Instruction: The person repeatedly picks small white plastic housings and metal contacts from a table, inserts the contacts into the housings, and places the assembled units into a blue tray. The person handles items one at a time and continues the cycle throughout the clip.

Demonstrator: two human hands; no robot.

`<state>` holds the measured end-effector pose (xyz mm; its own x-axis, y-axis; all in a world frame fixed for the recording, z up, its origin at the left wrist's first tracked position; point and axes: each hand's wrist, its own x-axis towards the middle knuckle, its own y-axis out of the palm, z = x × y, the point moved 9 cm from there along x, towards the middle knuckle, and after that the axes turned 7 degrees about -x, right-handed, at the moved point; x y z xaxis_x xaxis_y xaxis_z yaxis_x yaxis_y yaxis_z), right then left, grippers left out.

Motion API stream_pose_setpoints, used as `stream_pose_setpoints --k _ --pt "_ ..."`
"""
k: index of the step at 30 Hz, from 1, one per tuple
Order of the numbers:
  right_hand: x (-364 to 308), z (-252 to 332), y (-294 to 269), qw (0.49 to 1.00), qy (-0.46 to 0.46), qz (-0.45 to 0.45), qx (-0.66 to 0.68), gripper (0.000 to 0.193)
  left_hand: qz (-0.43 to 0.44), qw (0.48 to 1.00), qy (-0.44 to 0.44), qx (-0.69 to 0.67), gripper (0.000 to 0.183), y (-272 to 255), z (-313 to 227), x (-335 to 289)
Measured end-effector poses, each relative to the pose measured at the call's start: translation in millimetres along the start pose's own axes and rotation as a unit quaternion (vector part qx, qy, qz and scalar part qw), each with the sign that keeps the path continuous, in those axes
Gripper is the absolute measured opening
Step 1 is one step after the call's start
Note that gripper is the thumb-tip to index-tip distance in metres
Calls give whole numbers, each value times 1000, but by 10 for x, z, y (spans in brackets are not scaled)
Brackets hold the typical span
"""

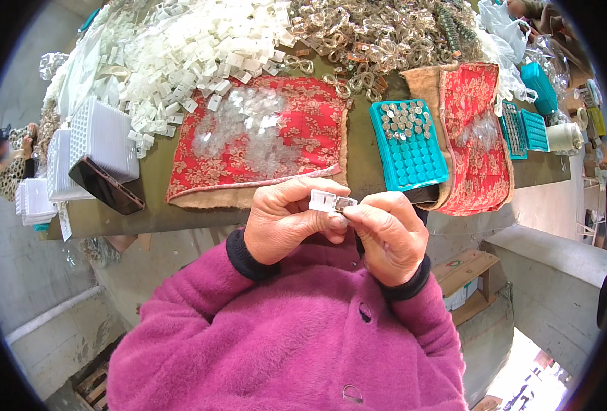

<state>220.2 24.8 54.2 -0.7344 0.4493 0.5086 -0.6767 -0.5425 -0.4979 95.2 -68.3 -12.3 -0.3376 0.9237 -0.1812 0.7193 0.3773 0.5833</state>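
My left hand (276, 222) pinches a small white plastic case (322, 201) between thumb and fingers, just off the table's near edge. From the other side, the fingertips of my right hand (394, 240) close on a small shiny piece (344, 203) at the case's right end; its exact kind is partly covered. Beyond my hands, a red floral cloth (190, 164) carries a spread of thin clear plastic pieces (245, 127). To the right lies a teal tray (415, 168) of round wells, with several round metallic pieces (405, 120) toward its far end.
Heaped white plastic cases (187, 58) and looped clear bands (365, 31) cover the table's far side. A phone (106, 185) leans by stacked white trays (101, 137) at left. At right are another red cloth (478, 181) and a thread spool (564, 138). A person (14, 164) is far left.
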Motion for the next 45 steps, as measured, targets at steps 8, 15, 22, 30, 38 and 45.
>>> stream_pose_setpoints --k 8,15,22,30,38,45 --pt "-52 -101 -22 996 87 -29 -11 30 -25 1000 10 -7 31 -10 -1 -3" --pt "-60 -170 -11 991 130 12 -24 20 -5 937 202 286 33 161 -306 -11" --pt "-39 -252 -26 989 148 17 -23 16 22 862 298 410 36 347 -417 -9" --pt "-270 -595 51 853 407 13 326 15 12 987 -87 -133 25 125 273 209" --pt "-57 -590 -242 925 358 -5 128 24 4 970 -145 -196 28 98 379 368" --pt "631 -563 -401 955 46 62 -288 36 -6 985 -101 -142 24 38 193 528"
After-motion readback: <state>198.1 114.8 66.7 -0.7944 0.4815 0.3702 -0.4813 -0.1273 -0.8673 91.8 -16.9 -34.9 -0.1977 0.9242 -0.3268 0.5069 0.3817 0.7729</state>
